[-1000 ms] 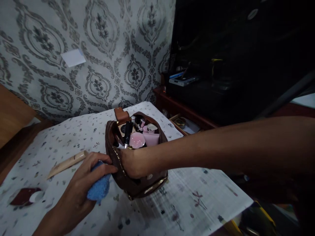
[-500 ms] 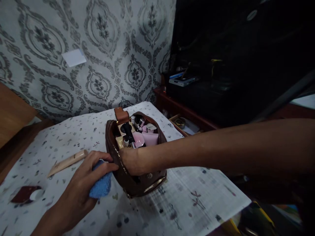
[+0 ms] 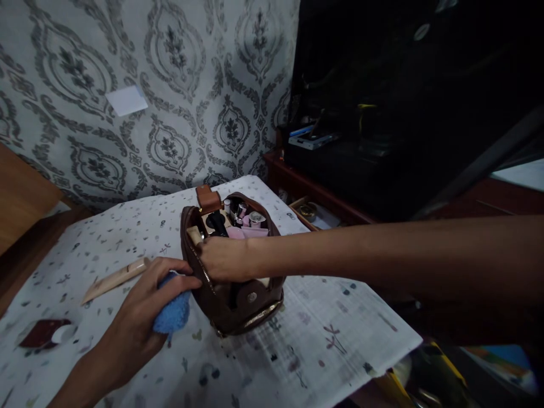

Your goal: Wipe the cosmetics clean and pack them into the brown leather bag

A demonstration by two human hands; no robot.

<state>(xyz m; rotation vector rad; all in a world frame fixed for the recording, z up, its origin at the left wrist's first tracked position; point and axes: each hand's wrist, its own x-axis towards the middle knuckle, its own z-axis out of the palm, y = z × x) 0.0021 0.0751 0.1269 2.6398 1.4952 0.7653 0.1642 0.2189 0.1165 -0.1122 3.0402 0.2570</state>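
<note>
A brown makeup bag (image 3: 229, 317) stands unzipped on the table, packed with cosmetics. Inside show a pale pink tube (image 3: 255, 232), a black-capped item (image 3: 218, 222), a beige tube (image 3: 194, 235) and several small bottles. My right hand (image 3: 227, 259) reaches into the bag; its fingers are hidden below the rim, so what they touch cannot be seen. My left hand (image 3: 147, 309) keeps a blue fuzzy cloth (image 3: 173, 313) in its grip, with thumb and forefinger at the bag's left side. Left of the bag lies a long beige tube (image 3: 114, 279).
A dark red bottle with a white cap (image 3: 46, 334) lies on the patterned tablecloth (image 3: 314, 345) at the left. Behind on the right stand a large black screen (image 3: 382, 68) and a part-open drawer (image 3: 317, 215). A yellow-edged container (image 3: 399, 382) sits below the table's right corner.
My right hand has shifted slightly away from me within the bag, and the beige tube beside it now leans differently. My left hand keeps the cloth at the bag's side.
</note>
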